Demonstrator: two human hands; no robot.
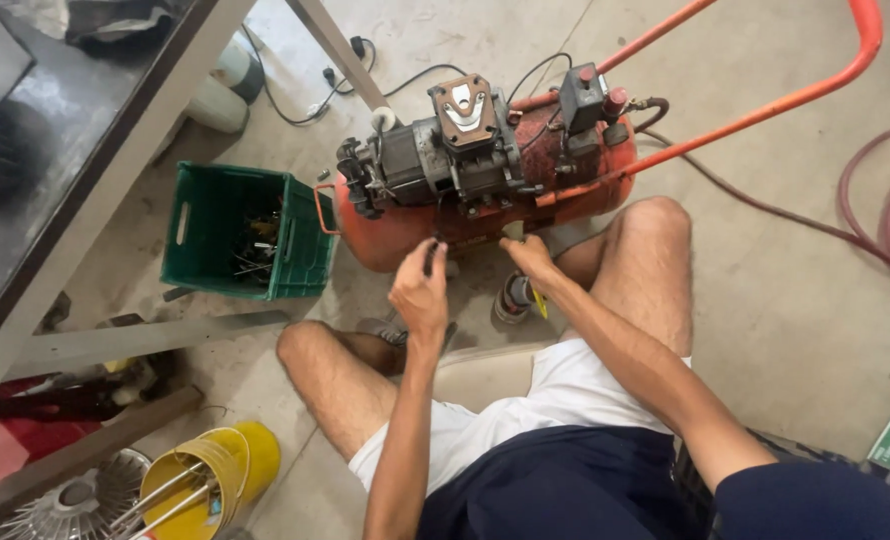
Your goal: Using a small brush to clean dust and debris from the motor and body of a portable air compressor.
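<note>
The left hand [420, 292] is curled closed around a thin dark tool [430, 256], whose tip points up at the underside of the orange air compressor [485, 185]. The right hand [528, 255] reaches to the tank's lower edge just beside it, fingers pressed against the metal; whether it grips anything there cannot be told. The compressor lies on the concrete floor [785, 300] between the person's two bare knees, its grey motor block on top and its orange tube handle [765, 110] running off to the upper right. One small spray can [513, 298] stands on the floor just under the right wrist. Left of the tank sits one green plastic crate [227, 232] holding loose tools, and beyond it the steel counter [75, 150]. One yellow bucket [210, 478] lies near the left knee. A reddish hose [880, 215] loops on the floor at right.
</note>
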